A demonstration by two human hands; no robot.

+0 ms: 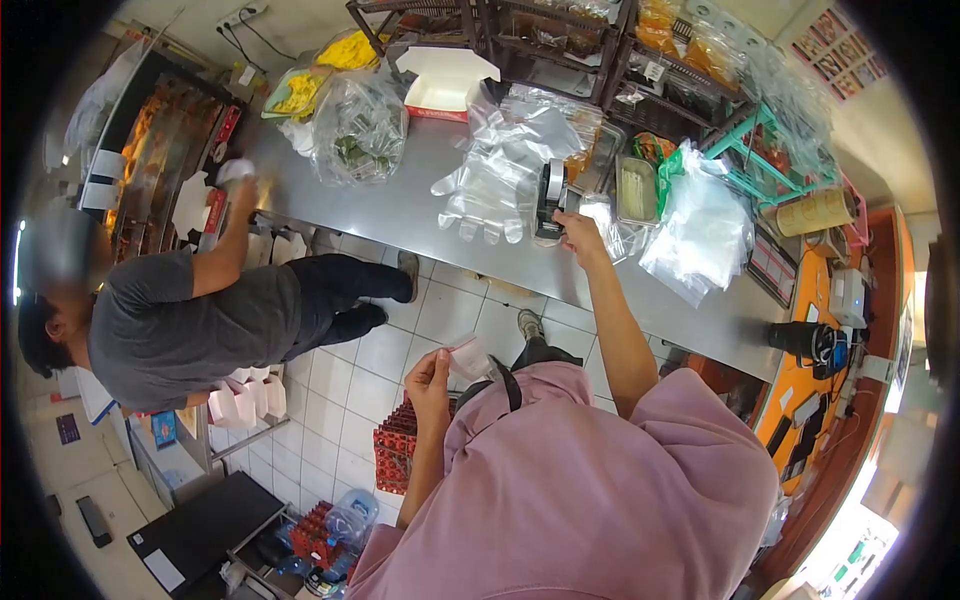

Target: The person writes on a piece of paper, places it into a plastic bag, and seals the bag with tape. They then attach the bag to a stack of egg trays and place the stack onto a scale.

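Note:
Low in front of my body, my left hand (429, 385) pinches a small clear plastic bag (470, 358) with a reddish top edge. My right hand (580, 238) reaches over the steel counter (390, 215), its fingers closed at the lower end of a black tape dispenser (548, 215) with a roll on it. Whether a piece of tape is between those fingers is too small to tell. Clear plastic gloves (490, 185) lie just left of the dispenser, and a stack of clear bags (695, 235) lies to its right.
A co-worker (200, 310) stands at the left by a lit food cabinet (160, 150). Dark crates (545, 50) line the counter's back, near an open white box (445, 85) and a plastic bag of items (358, 135). Red racks (395, 450) stand below my left hand.

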